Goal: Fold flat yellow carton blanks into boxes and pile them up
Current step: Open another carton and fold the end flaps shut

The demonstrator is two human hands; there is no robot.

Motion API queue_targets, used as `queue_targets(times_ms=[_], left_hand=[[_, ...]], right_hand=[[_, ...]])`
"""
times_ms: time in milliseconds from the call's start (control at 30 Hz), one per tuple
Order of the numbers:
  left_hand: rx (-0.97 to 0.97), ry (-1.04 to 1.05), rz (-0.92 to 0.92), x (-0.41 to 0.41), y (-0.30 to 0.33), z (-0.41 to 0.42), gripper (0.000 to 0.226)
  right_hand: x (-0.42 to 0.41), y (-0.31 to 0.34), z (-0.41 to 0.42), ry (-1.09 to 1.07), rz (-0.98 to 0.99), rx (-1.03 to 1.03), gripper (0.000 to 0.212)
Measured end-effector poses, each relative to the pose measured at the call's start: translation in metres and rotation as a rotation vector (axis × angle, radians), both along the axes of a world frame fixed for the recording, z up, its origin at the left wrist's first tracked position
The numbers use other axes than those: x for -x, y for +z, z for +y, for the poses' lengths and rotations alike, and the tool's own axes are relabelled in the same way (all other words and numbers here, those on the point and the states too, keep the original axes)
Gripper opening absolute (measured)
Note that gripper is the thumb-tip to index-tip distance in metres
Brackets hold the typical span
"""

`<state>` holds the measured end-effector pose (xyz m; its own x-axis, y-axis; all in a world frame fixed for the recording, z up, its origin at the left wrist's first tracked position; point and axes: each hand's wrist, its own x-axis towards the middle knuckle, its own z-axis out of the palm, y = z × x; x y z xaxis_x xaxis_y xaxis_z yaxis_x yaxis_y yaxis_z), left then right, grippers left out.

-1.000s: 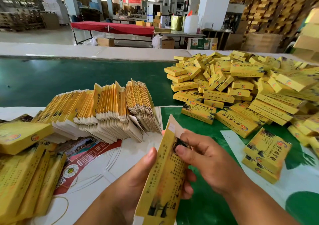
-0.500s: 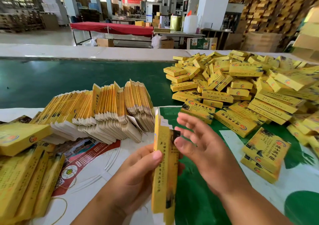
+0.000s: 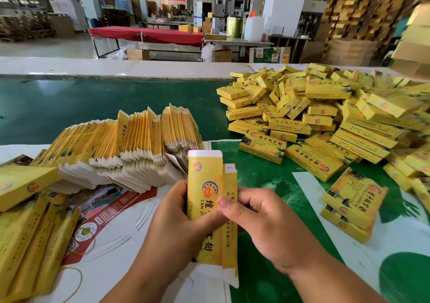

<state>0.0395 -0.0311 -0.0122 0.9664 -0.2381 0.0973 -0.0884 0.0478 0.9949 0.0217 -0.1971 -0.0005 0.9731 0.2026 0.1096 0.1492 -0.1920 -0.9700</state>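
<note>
Between both hands' grip (image 3: 223,212), carton blank (image 3: 204,181) upright.

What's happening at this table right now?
A person is folding yellow cartons. Both hands hold one carton blank upright over the table: the left hand grips it from the left, the right hand presses its thumb on the front panel. Its top flap is not yet tucked. A fanned row of flat blanks waits behind on the left, and a big pile of finished boxes lies to the right.
</note>
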Motion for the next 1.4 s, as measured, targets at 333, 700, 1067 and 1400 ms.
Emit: queue_targets(times_ms=[333,700,1067,1400], left_hand=[[-0.068,0.053,-0.141,0.002,0.004,0.0,0.043],[-0.04,0.186,-0.087,0.002,0.007,-0.002,0.032],[0.076,0.286,0.014,0.003,0.002,-0.005,0.043],[-0.187,0.399,-0.248,0.007,0.002,-0.012,0.038]], right_hand=[[-0.002,-0.005,0.002,-0.06,-0.032,0.03,0.034],[-0.004,-0.006,0.005,-0.184,-0.083,0.012,0.034],[0.001,-0.008,0.02,-0.276,-0.239,0.129,0.05],[-0.004,-0.007,0.015,-0.365,-0.247,0.006,0.062]])
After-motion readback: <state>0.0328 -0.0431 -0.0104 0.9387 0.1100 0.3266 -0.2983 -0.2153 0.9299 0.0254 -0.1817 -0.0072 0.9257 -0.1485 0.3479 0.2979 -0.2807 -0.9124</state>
